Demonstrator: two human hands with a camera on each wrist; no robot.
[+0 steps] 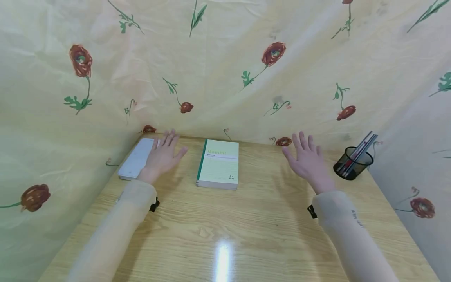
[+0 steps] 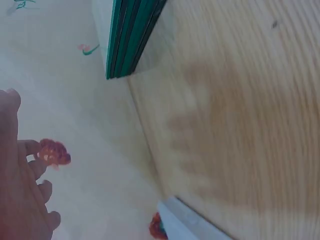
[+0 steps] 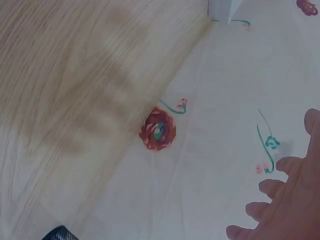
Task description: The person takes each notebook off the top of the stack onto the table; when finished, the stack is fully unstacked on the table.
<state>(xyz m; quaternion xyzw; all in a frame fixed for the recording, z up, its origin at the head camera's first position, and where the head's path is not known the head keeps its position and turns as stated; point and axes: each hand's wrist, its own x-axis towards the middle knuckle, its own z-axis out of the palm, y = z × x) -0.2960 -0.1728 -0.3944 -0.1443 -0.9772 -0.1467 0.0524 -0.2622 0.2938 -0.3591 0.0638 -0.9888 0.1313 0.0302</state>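
My left hand (image 1: 163, 156) is held over the table with its fingers spread, overlapping the right side of a flat white box (image 1: 136, 159) in the head view. Nothing is in its grasp. My right hand (image 1: 307, 159) also has its fingers spread and holds nothing; it is raised left of a black mesh pen cup (image 1: 353, 162) with several pens. Between the hands lies a stack of notebooks (image 1: 219, 164) with a pale green cover and dark green spine. In the left wrist view the green spines (image 2: 129, 37) show as several layers.
A light wood table (image 1: 218, 219) carries everything, with a bright light reflection near its front. Flower-patterned cloth (image 1: 211, 70) hangs along the back edge and both sides. Black straps or clips (image 1: 154, 204) show under the sleeve cuffs.
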